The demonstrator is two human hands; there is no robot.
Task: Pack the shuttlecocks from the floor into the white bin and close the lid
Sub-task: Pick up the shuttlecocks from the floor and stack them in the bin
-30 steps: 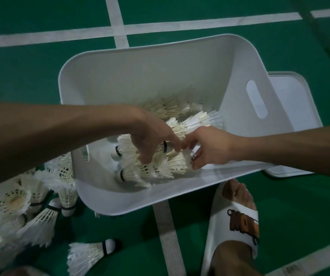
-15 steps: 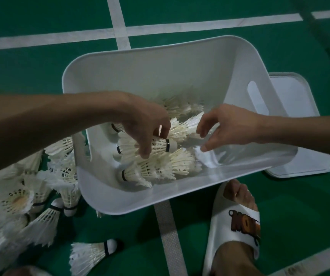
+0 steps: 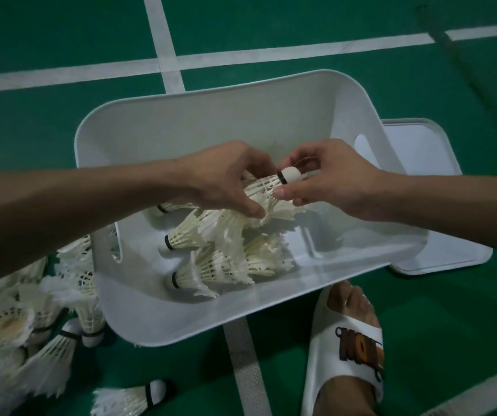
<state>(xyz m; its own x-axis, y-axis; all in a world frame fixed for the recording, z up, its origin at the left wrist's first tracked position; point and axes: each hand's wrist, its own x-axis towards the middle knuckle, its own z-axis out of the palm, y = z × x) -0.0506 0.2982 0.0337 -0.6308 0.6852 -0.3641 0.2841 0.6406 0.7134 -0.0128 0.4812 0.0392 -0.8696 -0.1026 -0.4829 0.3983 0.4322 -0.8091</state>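
Note:
A white bin (image 3: 181,319) stands open on the green court floor. Several white feather shuttlecocks (image 3: 211,265) lie inside it. Above them both my hands hold one shuttlecock (image 3: 268,187), its cork end pointing up and right. My left hand (image 3: 226,178) grips its feather skirt from the left. My right hand (image 3: 328,178) pinches it near the cork from the right. A pile of shuttlecocks (image 3: 25,331) lies on the floor left of the bin, and a single one (image 3: 130,399) lies near the bottom edge. The white lid (image 3: 439,223) lies flat on the floor, right of the bin.
My foot in a white slipper (image 3: 352,352) rests on the floor just below the bin's right front corner. White court lines (image 3: 166,52) cross behind the bin and one runs under it.
My left hand has lifted a shuttlecock out of the heap in the bin. My right hand moved up and left and took hold of it near the cork.

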